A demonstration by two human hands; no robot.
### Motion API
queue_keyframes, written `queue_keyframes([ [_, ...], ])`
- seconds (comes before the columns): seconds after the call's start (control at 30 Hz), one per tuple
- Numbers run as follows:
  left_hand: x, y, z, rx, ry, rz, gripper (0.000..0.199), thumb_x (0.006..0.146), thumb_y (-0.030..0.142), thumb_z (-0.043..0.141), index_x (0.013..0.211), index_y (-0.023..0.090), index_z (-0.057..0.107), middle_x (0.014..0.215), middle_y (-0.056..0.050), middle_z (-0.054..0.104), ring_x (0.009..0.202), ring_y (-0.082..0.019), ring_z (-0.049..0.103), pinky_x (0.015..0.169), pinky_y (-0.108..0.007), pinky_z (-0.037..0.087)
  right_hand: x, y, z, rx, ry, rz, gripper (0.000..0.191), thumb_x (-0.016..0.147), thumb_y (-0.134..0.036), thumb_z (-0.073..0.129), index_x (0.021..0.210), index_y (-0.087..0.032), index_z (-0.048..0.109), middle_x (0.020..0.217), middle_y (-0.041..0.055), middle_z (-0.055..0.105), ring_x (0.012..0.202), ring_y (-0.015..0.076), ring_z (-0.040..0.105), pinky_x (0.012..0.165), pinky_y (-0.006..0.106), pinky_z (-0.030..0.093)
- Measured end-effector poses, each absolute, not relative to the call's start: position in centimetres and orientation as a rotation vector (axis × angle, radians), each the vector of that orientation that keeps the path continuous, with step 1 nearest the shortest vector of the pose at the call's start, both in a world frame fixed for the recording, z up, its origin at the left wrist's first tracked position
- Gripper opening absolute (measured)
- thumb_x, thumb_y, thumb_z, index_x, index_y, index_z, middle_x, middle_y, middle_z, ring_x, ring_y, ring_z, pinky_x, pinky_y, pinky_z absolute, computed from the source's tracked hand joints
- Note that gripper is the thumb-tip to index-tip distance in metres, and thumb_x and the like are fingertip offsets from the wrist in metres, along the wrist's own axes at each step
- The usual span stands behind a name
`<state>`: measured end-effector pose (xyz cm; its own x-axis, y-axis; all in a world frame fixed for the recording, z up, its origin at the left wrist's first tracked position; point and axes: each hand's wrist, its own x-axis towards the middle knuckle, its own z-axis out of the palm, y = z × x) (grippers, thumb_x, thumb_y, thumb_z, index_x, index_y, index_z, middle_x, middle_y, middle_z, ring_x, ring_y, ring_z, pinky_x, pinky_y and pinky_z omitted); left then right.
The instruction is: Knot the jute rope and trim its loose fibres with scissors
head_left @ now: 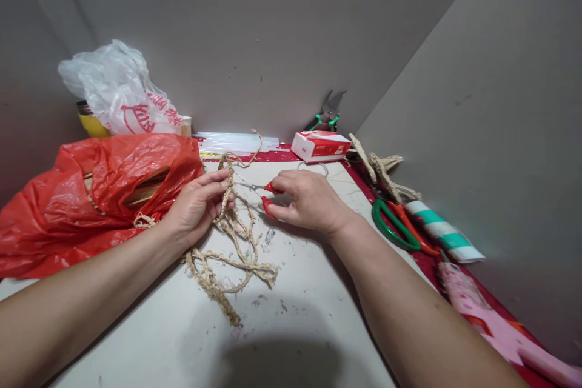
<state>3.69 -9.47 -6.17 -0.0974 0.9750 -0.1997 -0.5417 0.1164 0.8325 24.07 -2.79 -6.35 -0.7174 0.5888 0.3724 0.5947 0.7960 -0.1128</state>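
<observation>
A braided straw rope (pixel 245 233) hangs from my left hand (pixel 199 201), whose thumb and fingers pinch it near the top. Its lower loops and a thick frayed end lie on the white table (pixel 291 291). My right hand (pixel 302 199) holds small scissors (pixel 269 200) by their red handles. The handles are spread apart, and the metal blades point left at the rope beside my left fingertips. Whether the blades touch the rope is too small to tell.
Left, a red plastic bag (pixel 131 163) stands before a white bag (pixel 120 91). Behind are clear sticks (pixel 236 140), a red-white box (pixel 321 147) and pruners (pixel 330 112). Along the right edge lie braided pieces (pixel 386 167), green-handled scissors (pixel 393 227), a striped roll (pixel 443 230) and a pink item (pixel 486 321).
</observation>
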Motion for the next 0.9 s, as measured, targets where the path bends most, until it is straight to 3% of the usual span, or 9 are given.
queue_keyframes([
  [0.9, 3.32, -9.33, -6.22, 0.563, 0.918, 1.368, 0.030, 0.066, -0.001, 0.060, 0.094, 0.010, 0.064, 0.063, -0.003, 0.061, 0.052, -0.009, 0.057, 0.051, -0.018, 0.051, 24.35, -2.49, -6.61, -0.899, -2.617, -0.082, 0.023, 0.077, -0.037, 0.058, 0.084, -0.017, 0.068, 0.076, 0.0051, 0.064, 0.069, 0.0168, 0.054, 0.063, 0.028, 0.033],
])
